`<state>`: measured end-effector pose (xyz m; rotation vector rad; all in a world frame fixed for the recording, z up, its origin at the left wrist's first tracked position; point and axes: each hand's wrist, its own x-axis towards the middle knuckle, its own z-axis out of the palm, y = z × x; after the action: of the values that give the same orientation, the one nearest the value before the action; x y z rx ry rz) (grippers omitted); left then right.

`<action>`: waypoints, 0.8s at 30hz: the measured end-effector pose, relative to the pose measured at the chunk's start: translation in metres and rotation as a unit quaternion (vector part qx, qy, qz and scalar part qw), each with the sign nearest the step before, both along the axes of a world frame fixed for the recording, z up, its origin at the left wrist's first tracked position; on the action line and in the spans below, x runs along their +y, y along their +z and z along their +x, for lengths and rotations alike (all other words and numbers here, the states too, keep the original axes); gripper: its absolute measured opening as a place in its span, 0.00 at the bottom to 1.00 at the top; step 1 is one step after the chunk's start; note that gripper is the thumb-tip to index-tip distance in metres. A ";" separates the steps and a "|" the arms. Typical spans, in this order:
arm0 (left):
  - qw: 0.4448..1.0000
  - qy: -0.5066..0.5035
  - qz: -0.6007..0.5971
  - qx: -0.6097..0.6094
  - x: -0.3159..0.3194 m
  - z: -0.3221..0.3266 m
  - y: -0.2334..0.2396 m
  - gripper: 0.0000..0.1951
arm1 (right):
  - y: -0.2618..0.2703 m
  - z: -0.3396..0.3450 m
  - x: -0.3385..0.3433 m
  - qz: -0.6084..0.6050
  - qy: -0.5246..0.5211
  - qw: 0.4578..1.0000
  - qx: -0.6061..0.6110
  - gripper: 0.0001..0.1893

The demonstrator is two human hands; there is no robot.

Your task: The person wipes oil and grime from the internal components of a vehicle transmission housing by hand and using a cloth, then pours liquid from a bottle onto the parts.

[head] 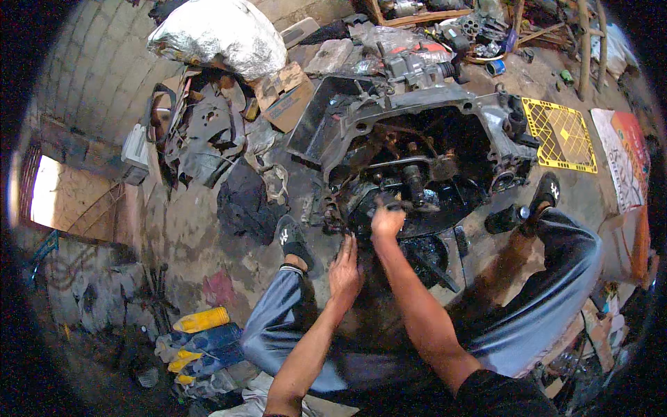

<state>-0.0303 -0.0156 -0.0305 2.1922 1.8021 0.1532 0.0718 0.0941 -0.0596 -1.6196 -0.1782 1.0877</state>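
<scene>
A large metal gearbox housing (411,99) lies before me on the floor, its wide opening facing up at me. Inside, dark oily walls surround a shaft (414,182) and a metal bar (396,162). My right hand (388,219) reaches into the near side of the opening, closed in a fist. A dark tool (424,206) seems to stick out of that fist; blur hides its exact kind. My left hand (346,276) has its fingers stretched out, with the tips at the housing's near left edge and nothing visible in its grasp.
A black pan (318,130) stands behind the housing. Between my feet lie an oily round part (430,260) and a dark bar (461,241). Beside my right foot is a black cylinder (503,220). A yellow plastic crate (586,148) is to the right, a black cloth (250,203) to the left.
</scene>
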 end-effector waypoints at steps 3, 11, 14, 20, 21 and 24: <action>0.997 0.001 0.058 -0.052 -0.001 0.002 -0.014 0.35 | 0.007 0.003 -0.013 0.014 0.111 0.978 -0.178 0.39; 0.993 -0.031 0.101 -0.057 -0.001 -0.009 -0.019 0.35 | -0.027 -0.002 -0.004 0.031 0.041 0.990 -0.130 0.16; 0.981 -0.082 0.156 -0.078 0.008 0.006 -0.019 0.36 | -0.061 0.018 0.025 -0.077 0.030 0.995 -0.062 0.19; 0.991 -0.038 0.108 -0.072 -0.002 0.001 -0.017 0.39 | -0.021 0.012 -0.006 0.047 0.103 0.979 -0.167 0.15; 0.991 -0.053 0.112 -0.059 0.003 -0.006 -0.015 0.40 | -0.016 0.010 0.002 0.034 0.084 0.986 -0.142 0.13; 0.985 -0.069 0.148 -0.054 0.002 -0.003 -0.014 0.40 | -0.013 0.025 -0.031 0.071 0.179 0.961 -0.200 0.12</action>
<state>-0.0333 -0.0141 -0.0443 2.4458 1.6516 0.5296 0.0963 0.0631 -0.0725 -1.6995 -0.8257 0.9730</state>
